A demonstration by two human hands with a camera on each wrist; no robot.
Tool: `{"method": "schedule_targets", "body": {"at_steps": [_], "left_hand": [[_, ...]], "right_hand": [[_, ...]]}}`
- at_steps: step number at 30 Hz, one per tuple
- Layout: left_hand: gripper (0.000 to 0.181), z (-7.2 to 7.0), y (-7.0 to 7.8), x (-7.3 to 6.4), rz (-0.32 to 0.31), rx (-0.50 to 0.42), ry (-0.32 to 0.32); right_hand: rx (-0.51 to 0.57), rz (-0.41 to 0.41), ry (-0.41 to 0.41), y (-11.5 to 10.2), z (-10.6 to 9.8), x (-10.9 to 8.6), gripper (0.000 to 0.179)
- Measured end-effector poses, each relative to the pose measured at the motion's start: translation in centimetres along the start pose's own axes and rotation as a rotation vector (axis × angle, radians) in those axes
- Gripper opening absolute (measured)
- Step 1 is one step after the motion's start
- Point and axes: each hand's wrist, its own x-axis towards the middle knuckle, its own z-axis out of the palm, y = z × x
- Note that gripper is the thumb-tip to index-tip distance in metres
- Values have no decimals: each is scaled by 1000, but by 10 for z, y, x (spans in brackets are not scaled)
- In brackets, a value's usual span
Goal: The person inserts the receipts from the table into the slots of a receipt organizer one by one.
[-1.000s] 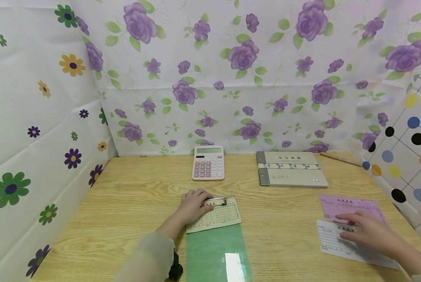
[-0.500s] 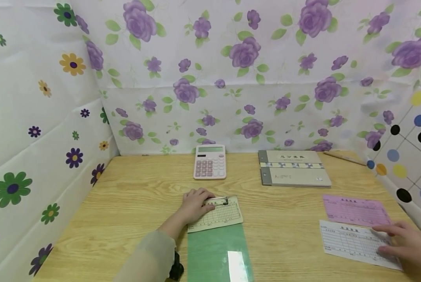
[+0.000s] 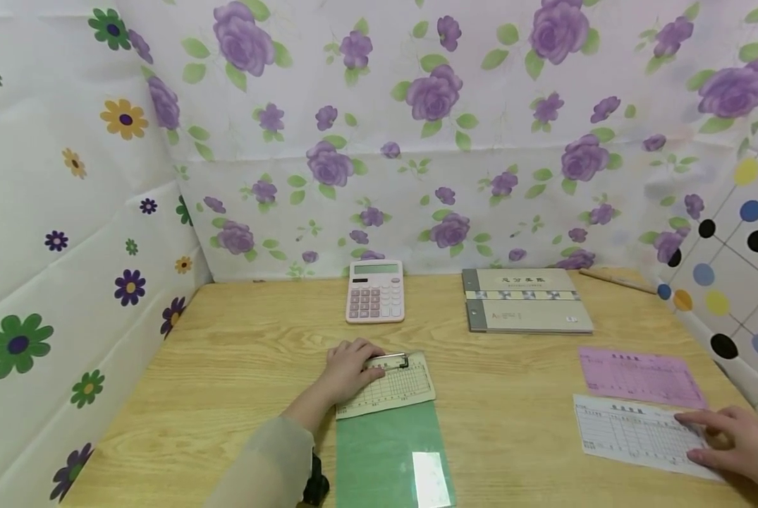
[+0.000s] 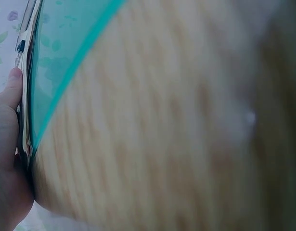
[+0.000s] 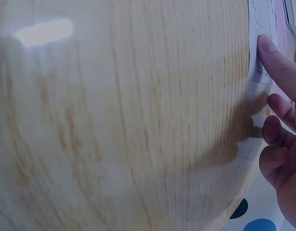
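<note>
My left hand (image 3: 347, 370) grips the top end of a green clipboard (image 3: 385, 455), its fingers over the metal clip (image 3: 388, 361) and its thumb on a pale yellow printed form (image 3: 407, 384) held there. In the left wrist view, the thumb (image 4: 14, 84) lies beside the clip. My right hand (image 3: 737, 444) is at the right end of a white printed form (image 3: 632, 432), index finger and thumb spread apart over it. The right wrist view has the thumb (image 5: 277, 60) overlapping that form, the other fingers bent. Just behind lies a pink form (image 3: 639, 377).
A pink and white calculator (image 3: 375, 293) lies at the back middle of the wooden table (image 3: 239, 388). To its right are a beige ledger book (image 3: 531, 310) and a thin brown stick-like pen (image 3: 620, 281). Flowered cloth (image 3: 385, 197) hangs behind the table.
My right hand has moved right, from over the left and middle of the white form to its right end, uncovering most of both forms. The left hand stays on the clipboard.
</note>
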Motion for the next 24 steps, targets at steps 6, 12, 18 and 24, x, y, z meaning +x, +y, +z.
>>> {"method": "schedule_targets", "body": {"at_steps": [6, 12, 18, 24], "left_hand": [[37, -2, -1, 0, 9, 1, 1], [37, -2, -1, -1, 4, 8, 2], [37, -2, -2, -1, 5, 12, 4], [37, -1, -2, -1, 6, 11, -2]], "right_hand": [[6, 11, -25, -4, -3, 0, 71], [24, 2, -78, -6, -2, 7, 71], [73, 13, -77, -14, 2, 9, 66], [119, 29, -74, -25, 1, 7, 67]]}}
